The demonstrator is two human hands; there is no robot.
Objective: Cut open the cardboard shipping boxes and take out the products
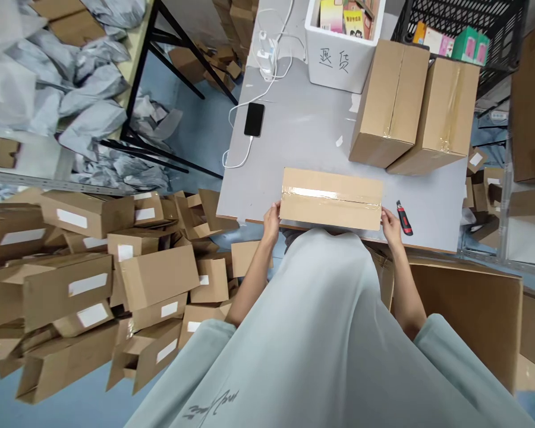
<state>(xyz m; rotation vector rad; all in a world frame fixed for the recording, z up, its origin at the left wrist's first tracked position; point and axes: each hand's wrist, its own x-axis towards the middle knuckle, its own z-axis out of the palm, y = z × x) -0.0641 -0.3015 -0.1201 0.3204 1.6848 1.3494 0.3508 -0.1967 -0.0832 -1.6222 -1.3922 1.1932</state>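
A long cardboard box [332, 199] lies at the table's front edge, its top seam closed with clear tape. My left hand [271, 221] grips its left end, and my right hand [390, 226] grips its right end, fingers partly hidden against the cardboard. Just right of my right hand, a red and black box cutter [404, 217] rests on the grey table [307, 137].
Two taped cartons [390, 101] stand at the table's back right, near a white bin [339, 65] and a black crate [472, 18]. A phone [254, 119] lies charging at left. Open boxes [160, 276] pile on the floor; a large carton [468, 315] stands right.
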